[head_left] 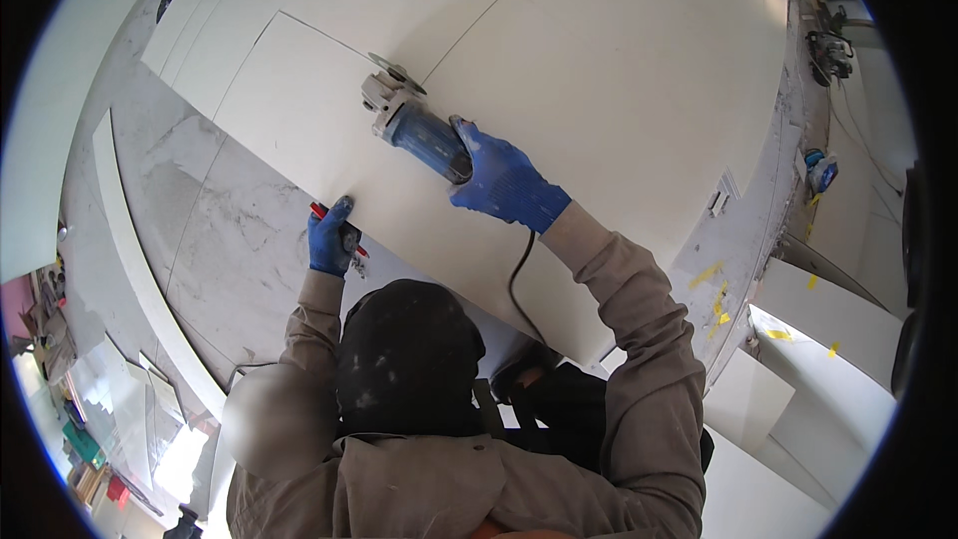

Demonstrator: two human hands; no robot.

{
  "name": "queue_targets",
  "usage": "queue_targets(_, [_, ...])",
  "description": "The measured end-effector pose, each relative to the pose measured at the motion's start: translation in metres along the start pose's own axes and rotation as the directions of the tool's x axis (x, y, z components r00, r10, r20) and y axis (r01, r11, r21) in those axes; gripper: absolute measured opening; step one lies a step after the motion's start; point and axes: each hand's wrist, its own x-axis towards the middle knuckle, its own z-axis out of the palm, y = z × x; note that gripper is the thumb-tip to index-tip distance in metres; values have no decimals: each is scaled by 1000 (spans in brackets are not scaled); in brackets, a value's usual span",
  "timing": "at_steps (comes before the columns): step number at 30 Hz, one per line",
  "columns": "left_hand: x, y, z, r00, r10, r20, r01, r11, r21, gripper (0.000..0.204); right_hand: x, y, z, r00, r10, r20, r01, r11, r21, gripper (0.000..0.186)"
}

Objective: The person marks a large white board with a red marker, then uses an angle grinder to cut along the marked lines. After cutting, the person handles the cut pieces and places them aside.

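My right hand [507,176], in a blue glove, is wrapped round the rear body of a blue angle grinder [427,140]. Its grey gear head points up and to the left, and the thin cutting disc [397,73] stands on edge at the pencil lines on a large white sheet [619,70]. Also gloved in blue, my left hand [327,238] is closed at the sheet's near left edge. A red pencil-like stick [317,210] pokes out of it, beside a dark object [350,236] that I cannot make out.
A black cord [514,274] runs from the grinder down over the sheet's near edge. On the left, a long narrow white strip [130,210] lies on the grey marbled floor [215,200]. Another power tool [830,55] and a blue tool [820,172] lie at the right, above white panels [828,314].
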Motion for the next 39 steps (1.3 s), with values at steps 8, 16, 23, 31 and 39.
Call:
queue_targets(8, [-13, 1, -5, 995, -99, 29, 97, 993, 69, 10, -96, 58, -79, 974, -160, -162, 159, 987, -17, 93])
queue_targets(16, [-61, -29, 29, 937, -313, -153, 348, 866, 360, 25, -148, 161, -184, 940, -48, -338, 15, 995, -100, 91])
queue_targets(23, [-84, -24, 73, 924, -260, -279, 350, 870, 348, 34, -67, 192, -175, 948, -61, -311, 99, 989, 108, 101])
queue_targets(31, [-224, -114, -41, 826, 533, -183, -63, 409, 911, 32, 12, 204, -99, 847, -423, -321, 481, 868, 125, 91])
queue_targets(39, [-446, -247, -82, 776, 75, -626, 631, -66, 773, 42, -72, 268, -158, 926, -250, -284, 245, 968, -53, 92])
